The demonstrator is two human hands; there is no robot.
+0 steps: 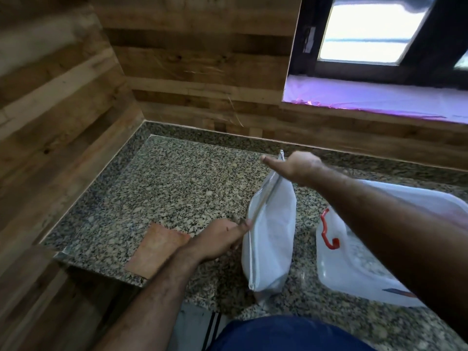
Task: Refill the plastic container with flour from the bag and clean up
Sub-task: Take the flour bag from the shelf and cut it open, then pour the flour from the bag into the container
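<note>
Granite surface [177, 193] carries an orange cloth [158, 249] at its left edge, beside the left hand [215, 240], whose fingers pinch the near end of the bag [272, 239] standing mid-surface. Right hand [296, 167] grips the bag's far top corner, and the container [354, 269] with a red latch lies just right of the bag.

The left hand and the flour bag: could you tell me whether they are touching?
Touching. The head view shows the left hand with its fingertips pinching the sealed top edge of the flour bag, no gap between them.
</note>
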